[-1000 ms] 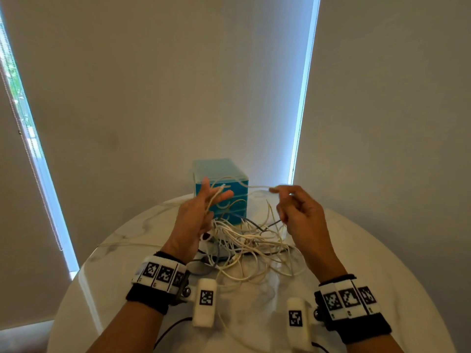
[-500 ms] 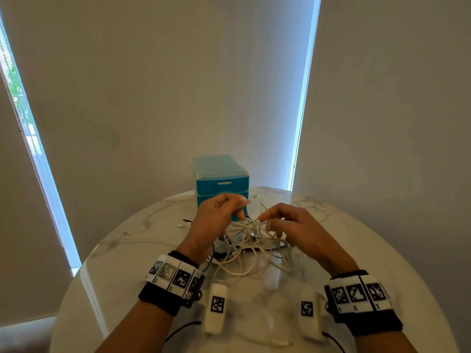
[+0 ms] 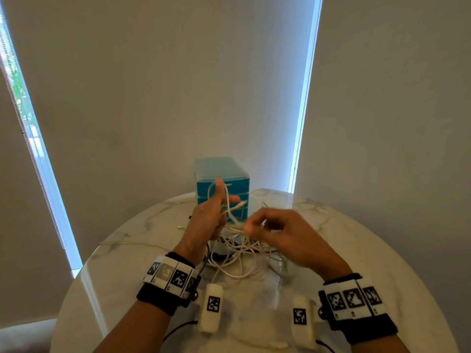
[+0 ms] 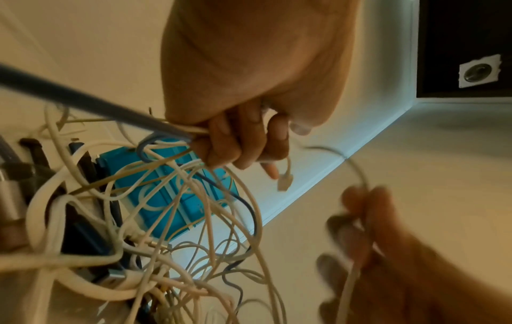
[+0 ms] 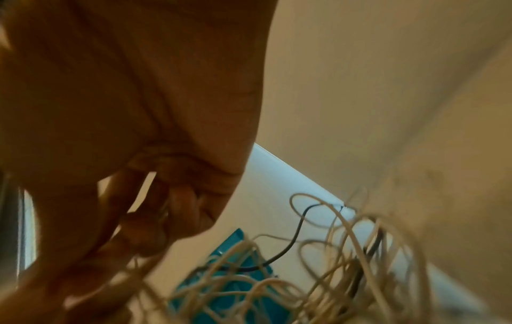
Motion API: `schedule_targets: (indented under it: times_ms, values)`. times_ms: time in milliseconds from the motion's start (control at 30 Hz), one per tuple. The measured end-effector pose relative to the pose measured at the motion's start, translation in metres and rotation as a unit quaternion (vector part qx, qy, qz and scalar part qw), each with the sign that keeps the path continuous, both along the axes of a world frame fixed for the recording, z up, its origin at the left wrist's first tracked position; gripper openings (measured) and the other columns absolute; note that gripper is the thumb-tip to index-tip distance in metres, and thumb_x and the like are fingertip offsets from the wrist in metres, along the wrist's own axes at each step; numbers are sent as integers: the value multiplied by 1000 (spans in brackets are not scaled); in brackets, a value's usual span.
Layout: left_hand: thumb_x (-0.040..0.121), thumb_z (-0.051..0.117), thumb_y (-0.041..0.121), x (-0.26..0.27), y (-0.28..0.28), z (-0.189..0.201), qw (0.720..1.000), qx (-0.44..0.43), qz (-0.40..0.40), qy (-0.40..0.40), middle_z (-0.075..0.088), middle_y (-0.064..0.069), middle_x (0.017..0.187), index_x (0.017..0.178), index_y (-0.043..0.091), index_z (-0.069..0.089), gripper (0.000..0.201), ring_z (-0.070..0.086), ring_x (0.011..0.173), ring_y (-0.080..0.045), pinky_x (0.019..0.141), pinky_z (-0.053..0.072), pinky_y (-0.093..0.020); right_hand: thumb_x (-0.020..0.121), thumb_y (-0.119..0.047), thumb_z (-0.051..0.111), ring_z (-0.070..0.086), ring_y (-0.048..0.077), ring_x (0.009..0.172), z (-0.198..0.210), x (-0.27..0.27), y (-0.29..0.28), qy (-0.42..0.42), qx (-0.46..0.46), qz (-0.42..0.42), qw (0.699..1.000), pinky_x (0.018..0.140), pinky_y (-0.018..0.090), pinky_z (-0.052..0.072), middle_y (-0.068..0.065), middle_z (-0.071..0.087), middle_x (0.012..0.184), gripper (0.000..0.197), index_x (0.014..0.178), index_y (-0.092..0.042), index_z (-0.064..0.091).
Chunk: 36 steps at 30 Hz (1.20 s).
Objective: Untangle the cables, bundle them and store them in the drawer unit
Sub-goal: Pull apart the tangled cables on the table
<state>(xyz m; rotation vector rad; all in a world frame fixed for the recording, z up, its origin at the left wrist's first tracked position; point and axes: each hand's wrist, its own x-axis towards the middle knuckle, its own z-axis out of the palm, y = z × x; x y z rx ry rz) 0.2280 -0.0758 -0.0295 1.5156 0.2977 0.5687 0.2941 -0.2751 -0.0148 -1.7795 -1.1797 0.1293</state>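
A tangle of white and dark cables (image 3: 239,250) lies on the round marble table (image 3: 356,250), in front of a blue drawer unit (image 3: 221,186) whose drawers look closed. My left hand (image 3: 211,215) is raised over the heap, its lower fingers (image 4: 230,142) curled round several strands, thumb and forefinger stretched up with a white cable looped over them. That cable's white plug (image 4: 285,183) dangles below the fingers. My right hand (image 3: 270,225), blurred, pinches the same white cable (image 4: 357,175) just right of the left hand. The drawer unit (image 4: 177,188) shows behind the strands.
Grey roller blinds hang behind the table, with bright window strips (image 3: 303,98) either side. A white strand (image 3: 127,242) trails left across the table. Wrist camera units (image 3: 212,309) hang under both forearms over the near table edge.
My left hand has lifted and opened its thumb and forefinger upward, drawing a loop of white cable up. My right hand has shifted left and a little lower, still pinching the cable.
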Motion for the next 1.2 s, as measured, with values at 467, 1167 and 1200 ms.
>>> schedule_targets:
  times_ms: [467, 1167, 1200]
  values:
    - [112, 45, 49, -12, -30, 4, 849, 442, -285, 47, 65, 9, 79, 89, 21, 72, 46, 56, 69, 1, 73, 46, -16, 99, -66, 58, 63, 11, 62, 5, 2, -2, 212, 86, -132, 964, 55, 20, 50, -3, 75, 80, 54, 94, -20, 85]
    - [108, 45, 57, -8, 5, 3, 949, 303, -80, 21, 71, 28, 83, 136, 51, 65, 35, 64, 73, 14, 63, 48, -7, 106, -9, 63, 58, 12, 63, 2, 24, -9, 346, 325, -114, 872, 50, 23, 45, 6, 67, 85, 22, 125, -12, 73]
    - [107, 48, 57, -6, 9, 1, 958, 284, -40, 23, 73, 21, 83, 135, 47, 64, 34, 67, 74, 8, 61, 50, -9, 107, -10, 60, 50, 10, 55, 1, 24, -10, 331, 284, -130, 891, 45, 21, 38, 3, 63, 79, 22, 123, -12, 75]
